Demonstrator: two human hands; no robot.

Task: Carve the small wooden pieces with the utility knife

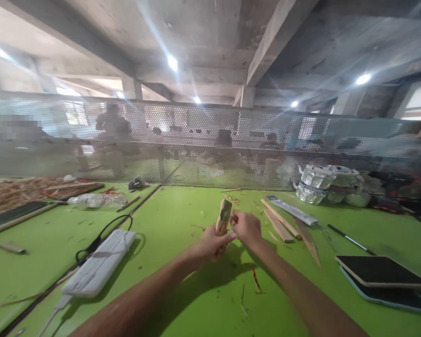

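My left hand (210, 244) is wrapped round the lower end of a short wooden block (223, 218), which stands nearly upright over the green table. Patches of green and dark colour show on the block's face. Just to the right, my right hand (247, 228) is closed, its fingertips pinched together close beside the block. What those fingers hold, if anything, is too small to make out. Thin shavings and a red-edged wood sliver (256, 279) lie on the table below my hands.
On the left lie a white power strip (100, 264) with cables, a plastic bottle (98, 200) and a heap of wood shavings (21, 194). Wood strips (279, 224), a metal ruler (291, 209), black-faced pads (382, 270) and foil-like silvery objects (314, 182) are at right. A perforated screen (196, 164) stands behind.
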